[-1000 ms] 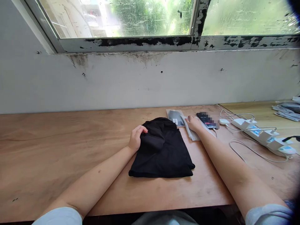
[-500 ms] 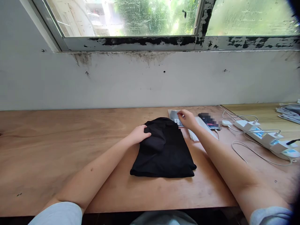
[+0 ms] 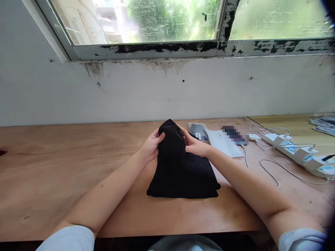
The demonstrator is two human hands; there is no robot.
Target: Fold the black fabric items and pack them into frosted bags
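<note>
A folded black cloth (image 3: 184, 177) lies on the wooden table, its far end lifted between my hands. My left hand (image 3: 151, 144) grips the cloth's upper left edge, thumb in front and fingers partly hidden behind. On the other side, my right hand (image 3: 195, 144) holds the upper right part, its fingers reaching behind the fabric. The near edge of the cloth rests flat on the table.
Right of the cloth lie a grey packet (image 3: 196, 129), a white packet (image 3: 222, 143) and a phone (image 3: 232, 134). Farther right are a power strip (image 3: 295, 153) with plugs and looping white cables. A wall with a window (image 3: 157, 21) stands behind the table (image 3: 65, 167).
My right hand has come left from above the packets and taken hold of the cloth. The cloth's far end has risen, with my left hand still on its left edge.
</note>
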